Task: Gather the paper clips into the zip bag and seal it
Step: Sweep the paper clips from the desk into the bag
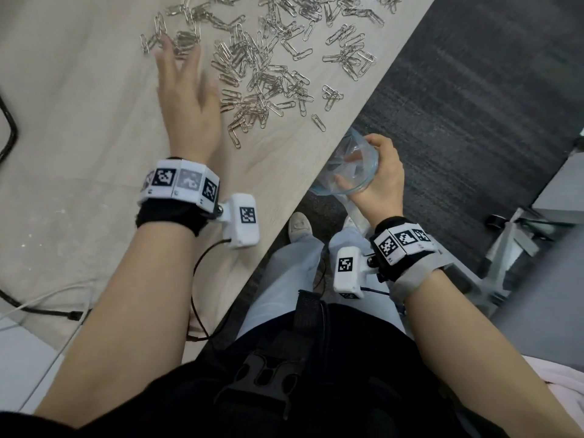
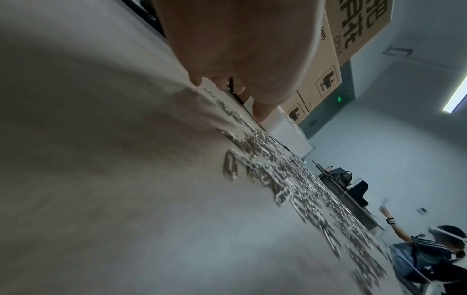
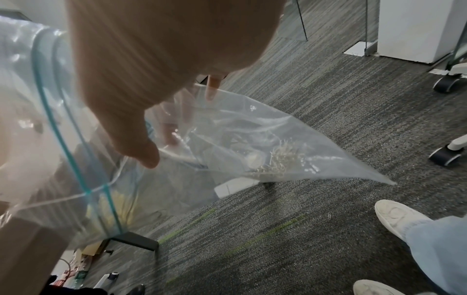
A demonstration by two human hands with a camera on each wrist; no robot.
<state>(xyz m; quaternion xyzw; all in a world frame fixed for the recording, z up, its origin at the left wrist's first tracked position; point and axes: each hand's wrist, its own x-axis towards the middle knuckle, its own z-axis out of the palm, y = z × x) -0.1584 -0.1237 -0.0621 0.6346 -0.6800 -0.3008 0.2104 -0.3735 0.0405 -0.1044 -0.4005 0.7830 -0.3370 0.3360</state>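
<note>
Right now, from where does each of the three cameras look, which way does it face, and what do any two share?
Head: looks down at the table, paper clips, both forearms, left hand, right hand, legs.
Left wrist: low over the table, along the palm and fingers; clips stretch ahead.
Right wrist: beside the table edge, facing the carpet; thumb and zip bag, shoes.
Shared: head and right wrist both show the bag; head and left wrist, the clips.

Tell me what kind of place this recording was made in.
Most likely an office or lab workroom. The floor is grey carpet tile, a chair base on castor wheels stands nearby, and printed cardboard boxes are stacked beyond the wooden table where the paper clips lie.
</note>
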